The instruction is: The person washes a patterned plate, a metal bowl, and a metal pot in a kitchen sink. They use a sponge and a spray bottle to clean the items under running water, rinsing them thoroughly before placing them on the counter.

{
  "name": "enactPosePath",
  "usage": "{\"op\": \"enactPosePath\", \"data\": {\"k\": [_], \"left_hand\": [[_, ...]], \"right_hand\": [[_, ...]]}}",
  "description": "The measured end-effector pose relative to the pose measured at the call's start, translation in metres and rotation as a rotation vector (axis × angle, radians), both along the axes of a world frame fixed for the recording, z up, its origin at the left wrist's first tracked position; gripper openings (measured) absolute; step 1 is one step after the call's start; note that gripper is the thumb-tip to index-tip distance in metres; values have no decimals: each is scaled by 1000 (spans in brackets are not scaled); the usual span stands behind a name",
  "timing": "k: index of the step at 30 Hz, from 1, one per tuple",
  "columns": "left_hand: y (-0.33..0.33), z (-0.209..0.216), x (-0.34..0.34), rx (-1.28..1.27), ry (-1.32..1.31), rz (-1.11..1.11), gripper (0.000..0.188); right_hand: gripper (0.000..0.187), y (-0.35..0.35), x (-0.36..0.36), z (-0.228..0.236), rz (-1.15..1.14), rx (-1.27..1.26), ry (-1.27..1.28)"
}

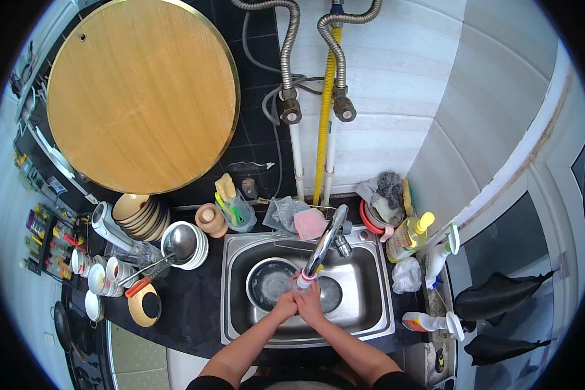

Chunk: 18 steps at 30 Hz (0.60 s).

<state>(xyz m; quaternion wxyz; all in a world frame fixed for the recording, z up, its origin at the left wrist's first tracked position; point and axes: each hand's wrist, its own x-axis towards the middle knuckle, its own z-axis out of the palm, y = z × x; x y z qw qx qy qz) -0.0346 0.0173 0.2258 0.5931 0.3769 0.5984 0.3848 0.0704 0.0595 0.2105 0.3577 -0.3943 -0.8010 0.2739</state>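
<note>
My left hand [285, 307] and my right hand [309, 303] meet at the mouth of the curved chrome tap [328, 240], over the steel sink [372, 305]. Their fingers are drawn together, closed, just below the pinkish end of the spout. Whatever they hold, if anything, is too small and too covered to make out. Beside my left hand, a round metal basin [261, 284] stands in the sink. Partly behind my right hand is a smaller round grey vessel [332, 294].
White bowls [201, 250] are stacked left of the sink, near an orange-handled utensil [138, 288]. A pink cloth [311, 224] lies behind the tap. At right are a yellow-capped bottle [411, 237] and spray bottles [439, 260]. A large round board [143, 97] leans behind.
</note>
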Motion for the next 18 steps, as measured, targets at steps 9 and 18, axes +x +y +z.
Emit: {"op": "enactPosePath", "data": {"k": [9, 18], "left_hand": [[-4, -2, -1, -44, -142, -52, 26], [-3, 18, -4, -132, -123, -120, 26]], "right_hand": [[39, 32, 13, 3, -56, -390, 45], [41, 51, 23, -8, -56, -1013, 416]]}}
